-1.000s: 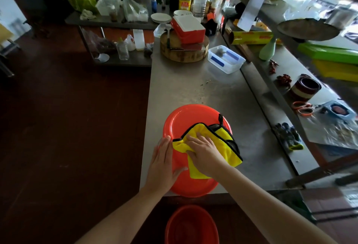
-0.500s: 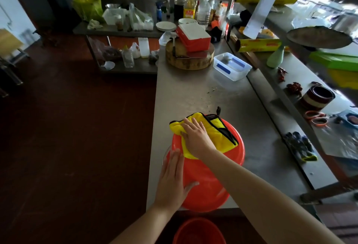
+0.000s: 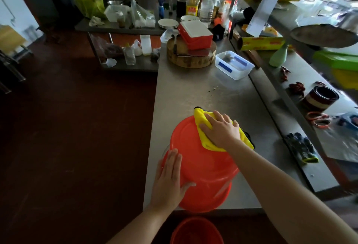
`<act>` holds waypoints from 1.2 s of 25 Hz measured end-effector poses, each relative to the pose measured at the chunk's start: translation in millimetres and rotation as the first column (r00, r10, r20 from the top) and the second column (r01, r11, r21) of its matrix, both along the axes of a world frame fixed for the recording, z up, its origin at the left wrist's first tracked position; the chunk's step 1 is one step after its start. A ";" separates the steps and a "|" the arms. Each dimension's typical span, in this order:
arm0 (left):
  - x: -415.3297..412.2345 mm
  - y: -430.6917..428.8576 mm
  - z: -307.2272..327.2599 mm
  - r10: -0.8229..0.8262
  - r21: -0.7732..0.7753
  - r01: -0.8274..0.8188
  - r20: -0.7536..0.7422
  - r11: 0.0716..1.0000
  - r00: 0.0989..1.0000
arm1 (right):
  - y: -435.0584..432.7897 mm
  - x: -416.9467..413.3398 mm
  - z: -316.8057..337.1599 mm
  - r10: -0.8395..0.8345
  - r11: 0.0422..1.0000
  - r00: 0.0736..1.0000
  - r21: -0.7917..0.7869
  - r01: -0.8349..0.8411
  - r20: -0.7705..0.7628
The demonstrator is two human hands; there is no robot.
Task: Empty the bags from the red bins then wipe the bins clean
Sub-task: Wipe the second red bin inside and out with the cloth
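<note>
Since half a second ago your right hand (image 3: 220,133) has swept the yellow cloth (image 3: 200,118) from the far left of the upturned bin's base to its far right edge, while your left hand (image 3: 168,180) has stayed on the bin's left wall. The right fingers (image 3: 218,116) lie spread and flat on the cloth, pressing rather than gripping. The left fingers (image 3: 172,158) are straight and together against the wall, thumb out, holding nothing. The red bin (image 3: 203,166) stands mouth down on the tabletop (image 3: 189,92), under both sets of fingers, its near rim at the tabletop's near edge. To wipe well, keep the left palm bracing so the bin cannot slide off that edge, keep the cloth flat, and carry the strokes down the walls. A second red bin (image 3: 195,232) sits on the floor, nearer you than your left fingers. Well beyond your right fingertips are a clear plastic tub (image 3: 234,65) and a wooden block (image 3: 189,60) carrying a red box (image 3: 195,34). Black gloves (image 3: 302,147) lie to the right of your right fingers. Nothing near the fingers seems to block the stroke.
</note>
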State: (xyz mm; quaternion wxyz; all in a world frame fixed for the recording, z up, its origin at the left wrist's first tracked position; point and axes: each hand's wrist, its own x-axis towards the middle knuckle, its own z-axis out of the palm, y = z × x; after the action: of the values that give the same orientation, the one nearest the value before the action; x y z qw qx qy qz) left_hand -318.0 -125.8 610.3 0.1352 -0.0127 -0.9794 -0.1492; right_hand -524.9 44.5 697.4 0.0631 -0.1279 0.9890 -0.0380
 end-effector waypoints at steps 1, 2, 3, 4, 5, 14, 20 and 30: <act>-0.1 -0.8 -0.5 0.001 -0.002 -0.001 0.002 1.000 1.000 | 9.5 2.8 0.5 -0.038 0.999 0.999 -0.016 0.038 0.023; -0.4 -0.4 -0.3 0.002 -0.002 -0.002 0.009 1.000 1.000 | 19.9 7.0 0.8 -0.073 0.996 0.996 -0.046 0.075 0.041; -0.6 0.3 0.4 0.005 -0.003 -0.005 0.020 1.000 1.000 | 29.4 12.4 0.5 -0.104 0.990 0.993 -0.087 0.109 0.059; -0.6 0.8 1.0 0.007 -0.005 -0.007 0.033 1.000 0.999 | 38.3 18.7 -1.1 -0.128 0.982 0.989 -0.130 0.137 0.075; -0.2 1.4 2.0 0.009 -0.004 -0.009 0.042 1.000 0.999 | 46.6 26.5 -2.5 -0.147 0.973 0.985 -0.168 0.160 0.087; 2.1 4.8 13.6 0.029 0.052 -0.035 0.107 0.998 0.994 | 65.8 111.1 -38.1 -0.175 0.890 0.982 -0.437 0.129 -0.066; 6.2 2.0 8.3 -0.042 0.318 -0.018 0.180 0.948 0.983 | 33.0 164.5 -39.2 -0.087 0.928 0.948 -0.372 -0.035 -0.306; -9.9 -45.6 3.1 -0.115 0.447 0.037 0.149 0.894 0.982 | -39.5 152.2 -16.2 0.226 0.956 0.957 -0.147 -0.254 -0.184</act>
State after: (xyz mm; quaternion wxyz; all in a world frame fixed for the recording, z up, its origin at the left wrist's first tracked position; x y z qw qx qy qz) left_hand -327.9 -171.4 613.4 0.0438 -0.0073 -0.9265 -0.3736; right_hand -372.6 5.0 681.1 -0.0262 -0.2550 0.9611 -0.1030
